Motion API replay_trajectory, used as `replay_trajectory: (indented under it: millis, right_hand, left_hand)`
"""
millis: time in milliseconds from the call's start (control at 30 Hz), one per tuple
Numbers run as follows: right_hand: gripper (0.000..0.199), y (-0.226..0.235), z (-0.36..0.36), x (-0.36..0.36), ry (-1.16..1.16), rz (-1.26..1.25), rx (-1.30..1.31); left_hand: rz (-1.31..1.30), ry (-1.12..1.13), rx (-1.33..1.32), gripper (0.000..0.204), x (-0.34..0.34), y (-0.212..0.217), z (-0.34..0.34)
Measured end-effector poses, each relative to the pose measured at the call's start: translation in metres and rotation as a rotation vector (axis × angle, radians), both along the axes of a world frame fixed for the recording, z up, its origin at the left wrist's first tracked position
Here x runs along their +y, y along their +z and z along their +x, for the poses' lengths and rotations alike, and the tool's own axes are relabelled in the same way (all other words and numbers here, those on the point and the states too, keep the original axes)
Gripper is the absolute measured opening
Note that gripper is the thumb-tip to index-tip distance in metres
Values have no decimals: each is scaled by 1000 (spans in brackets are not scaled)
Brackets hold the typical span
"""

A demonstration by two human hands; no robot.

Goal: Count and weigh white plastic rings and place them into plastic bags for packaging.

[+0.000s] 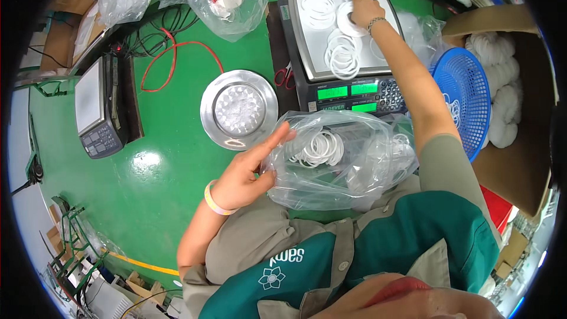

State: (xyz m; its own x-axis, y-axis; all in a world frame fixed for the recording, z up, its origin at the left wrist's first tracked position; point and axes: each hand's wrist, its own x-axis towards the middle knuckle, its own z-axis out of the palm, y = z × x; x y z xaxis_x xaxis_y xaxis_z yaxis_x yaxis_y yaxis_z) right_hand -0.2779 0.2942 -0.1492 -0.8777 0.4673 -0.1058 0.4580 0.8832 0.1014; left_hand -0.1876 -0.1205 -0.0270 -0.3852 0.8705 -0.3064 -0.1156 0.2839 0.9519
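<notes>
My right hand point(366, 10) reaches to the far side of a counting scale point(307, 62), its fingers curled down on some white rings. More thin white rings point(344, 56) lie in loose bunches on the scale's pale plate. At the near side, my left hand point(248, 168) holds the rim of a clear plastic bag point(331, 192), thumb and forefinger apart along its edge. Inside the bag rests a bundle of white rings point(322, 149). The right fingertips are partly hidden, so how many rings they touch cannot be told.
A round metal dish point(209, 106) with small clear pieces stands left of the scale, near red-handled scissors point(284, 75). On the right are a blue basket point(481, 91) and a cardboard box point(502, 171) of white bundles. Another scale point(88, 91) and a red cable point(171, 68) lie left.
</notes>
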Motion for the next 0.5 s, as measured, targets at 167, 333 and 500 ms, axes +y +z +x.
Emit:
replay_trajectory:
  millis: [167, 333, 500]
  right_hand:
    - [51, -9, 9, 25, -72, -30, 78]
    - [31, 41, 37, 40, -6, -686, 507]
    - [26, 123, 122, -65, 377, -1891, 184]
  left_hand:
    - [15, 12, -27, 79, -5, -3, 0]
    - [37, 27, -52, 79, -8, -5, 0]
    - [62, 47, -106, 82, -1, -3, 3]
